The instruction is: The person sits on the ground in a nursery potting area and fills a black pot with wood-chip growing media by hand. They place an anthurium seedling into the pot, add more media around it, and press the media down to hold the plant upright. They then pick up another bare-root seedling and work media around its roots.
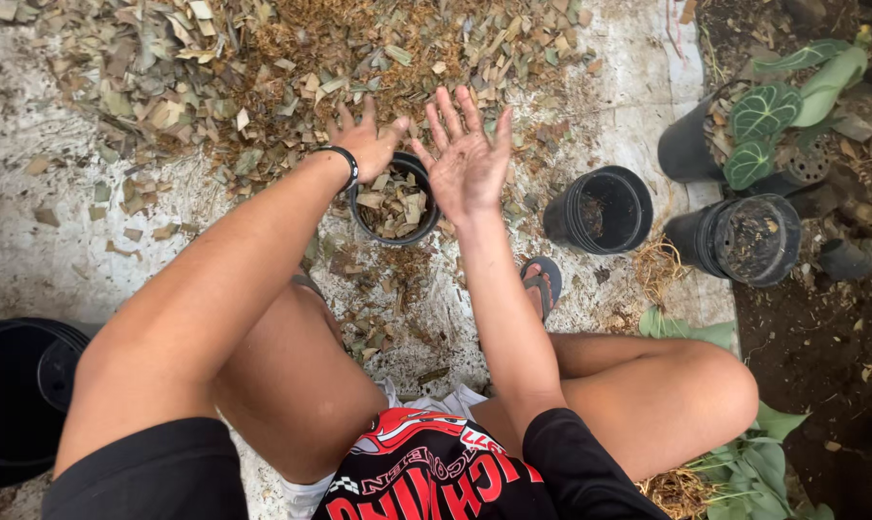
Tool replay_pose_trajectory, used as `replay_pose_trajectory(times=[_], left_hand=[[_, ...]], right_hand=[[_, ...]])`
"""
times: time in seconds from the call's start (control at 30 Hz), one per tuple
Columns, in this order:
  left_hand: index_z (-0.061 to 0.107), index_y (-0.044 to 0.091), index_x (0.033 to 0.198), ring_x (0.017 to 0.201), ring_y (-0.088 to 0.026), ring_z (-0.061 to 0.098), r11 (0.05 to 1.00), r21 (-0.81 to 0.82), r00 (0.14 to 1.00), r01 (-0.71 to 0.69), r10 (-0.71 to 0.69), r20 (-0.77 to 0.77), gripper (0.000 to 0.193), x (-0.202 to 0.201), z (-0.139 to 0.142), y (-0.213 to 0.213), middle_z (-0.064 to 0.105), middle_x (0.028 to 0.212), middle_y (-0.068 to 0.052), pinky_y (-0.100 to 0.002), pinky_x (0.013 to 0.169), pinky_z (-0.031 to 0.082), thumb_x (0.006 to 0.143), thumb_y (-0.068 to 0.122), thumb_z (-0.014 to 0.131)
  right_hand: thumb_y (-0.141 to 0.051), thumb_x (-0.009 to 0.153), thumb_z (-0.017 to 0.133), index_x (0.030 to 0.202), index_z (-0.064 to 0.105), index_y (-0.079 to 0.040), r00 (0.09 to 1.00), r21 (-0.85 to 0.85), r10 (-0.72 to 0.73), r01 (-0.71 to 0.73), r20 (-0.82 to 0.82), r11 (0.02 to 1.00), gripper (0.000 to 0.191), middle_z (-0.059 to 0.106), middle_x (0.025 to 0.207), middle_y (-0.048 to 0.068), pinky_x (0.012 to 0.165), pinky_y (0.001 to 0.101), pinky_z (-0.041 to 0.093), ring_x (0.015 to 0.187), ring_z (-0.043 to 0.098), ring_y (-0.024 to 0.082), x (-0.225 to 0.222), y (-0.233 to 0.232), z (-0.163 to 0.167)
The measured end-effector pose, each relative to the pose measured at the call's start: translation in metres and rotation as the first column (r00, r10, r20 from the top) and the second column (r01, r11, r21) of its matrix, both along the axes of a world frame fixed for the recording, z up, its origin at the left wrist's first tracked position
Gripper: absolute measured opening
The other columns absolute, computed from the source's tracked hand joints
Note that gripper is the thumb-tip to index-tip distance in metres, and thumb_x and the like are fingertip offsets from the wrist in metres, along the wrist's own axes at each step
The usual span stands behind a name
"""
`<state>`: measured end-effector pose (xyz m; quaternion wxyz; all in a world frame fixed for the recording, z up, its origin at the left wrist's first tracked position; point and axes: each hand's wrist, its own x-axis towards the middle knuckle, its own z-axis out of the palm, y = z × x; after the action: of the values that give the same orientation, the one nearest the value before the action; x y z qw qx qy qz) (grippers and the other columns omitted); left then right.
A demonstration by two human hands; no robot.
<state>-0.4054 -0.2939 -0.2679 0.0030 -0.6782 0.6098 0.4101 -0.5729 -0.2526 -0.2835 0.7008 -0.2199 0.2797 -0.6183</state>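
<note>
**Filling the small black pot w/ dry leaf mix**

Far left, a big black tub (17, 395) sits at the person's side, only partly in view. Above it the pale ground sheet (32, 260) carries a broad heap of chopped dry leaves (215, 67), tan, grey-green and rusty brown, spread across the top of the view.

The left hand (364, 140), black wristband on the wrist, rests at the pot's far-left rim, fingers spread & pressing into the leaf litter; no closed grip, nothing held that I can see. To do this bit well, I'd say: rake toward the rim in small amounts, keep the palm low so bits drop inside rather than past the edge, and steady the pot so it doesn't tip.

The small black pot (395, 202) stands upright on the sheet between the two hands, just in front of the knees, approx. half full of flat leaf chips. Round, thin plastic wall, dark rim.

The right hand (467, 159) hovers just right of the pot, palm up-ish, fingers wide apart, dusty, empty.

Further right: an empty black pot (602, 209) lying tilted, another w/ soil residue (744, 239), then a potted plant (763, 120) w/ veined dark-green leaves. A sandal (542, 281) shows below.
</note>
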Motion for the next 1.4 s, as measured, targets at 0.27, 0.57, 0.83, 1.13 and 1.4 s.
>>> replay_pose_trajectory(times=[0.27, 0.57, 0.83, 1.13, 1.4], left_hand=[[-0.004, 0.008, 0.166, 0.159, -0.032, -0.001, 0.938, 0.059, 0.263, -0.342, 0.155, -0.952, 0.104, -0.041, 0.010, -0.026, -0.005, 0.172, -0.014, -0.051, 0.124, 0.012, 0.093, 0.079, 0.017], [0.042, 0.013, 0.158, 0.154, -0.038, 0.038, 0.495, -0.728, 0.816, 0.475, -0.557, 0.155, 0.071, -0.014, 0.017, 0.001, 0.039, 0.168, -0.022, -0.058, 0.122, 0.022, 0.095, 0.040, 0.064], [0.064, -0.002, 0.124, 0.093, -0.033, 0.072, 0.814, -0.141, 0.821, 0.564, -0.571, -0.009, 0.062, 0.050, -0.055, -0.016, 0.074, 0.105, -0.022, -0.043, 0.082, 0.057, 0.087, 0.048, 0.073], [0.060, -0.007, 0.138, 0.084, -0.028, 0.073, 0.926, -0.126, 0.842, 0.356, -0.376, -0.387, 0.045, 0.098, -0.098, -0.036, 0.074, 0.104, -0.018, -0.038, 0.077, 0.059, 0.106, 0.024, 0.054], [0.052, -0.006, 0.154, 0.103, -0.041, 0.074, 0.942, -0.059, 0.943, 0.329, -0.331, -0.023, 0.056, 0.092, -0.125, -0.035, 0.074, 0.110, -0.033, -0.051, 0.099, 0.057, 0.107, 0.022, 0.063]], right_hand=[[-0.071, 0.107, 0.013, 0.172, 0.007, -0.006, 0.438, -0.205, -0.096, -0.208, -0.894, 0.956, 0.092, 0.027, 0.171, 0.018, 0.130, 0.0438, 0.028, 0.148, 0.042, 0.029, 0.050, 0.025, -0.078], [-0.082, 0.092, 0.033, 0.164, 0.014, -0.014, 0.943, 0.113, 0.231, -0.263, 0.241, 0.958, 0.102, 0.031, 0.161, 0.025, 0.110, 0.0721, 0.036, 0.142, 0.040, 0.048, -0.026, -0.055, 0.010], [-0.037, 0.110, 0.055, 0.123, 0.066, -0.001, -0.237, 0.018, -0.112, -0.488, -0.965, 0.873, 0.039, 0.078, 0.095, 0.009, 0.077, 0.0361, 0.056, 0.086, 0.073, 0.018, -0.266, -0.025, 0.141], [0.004, 0.075, 0.046, 0.125, 0.065, 0.000, -0.086, 0.552, 0.547, -0.068, -0.833, 0.831, 0.053, 0.083, 0.091, 0.006, 0.092, 0.0379, 0.054, 0.099, 0.072, 0.016, -0.499, 0.177, 0.023], [-0.011, 0.098, 0.057, 0.162, 0.015, -0.030, 0.550, 0.739, 0.494, 0.496, -0.673, 0.456, 0.079, 0.069, 0.125, 0.021, 0.071, 0.0372, 0.060, 0.088, 0.072, 0.026, -0.545, 0.284, -0.155]])
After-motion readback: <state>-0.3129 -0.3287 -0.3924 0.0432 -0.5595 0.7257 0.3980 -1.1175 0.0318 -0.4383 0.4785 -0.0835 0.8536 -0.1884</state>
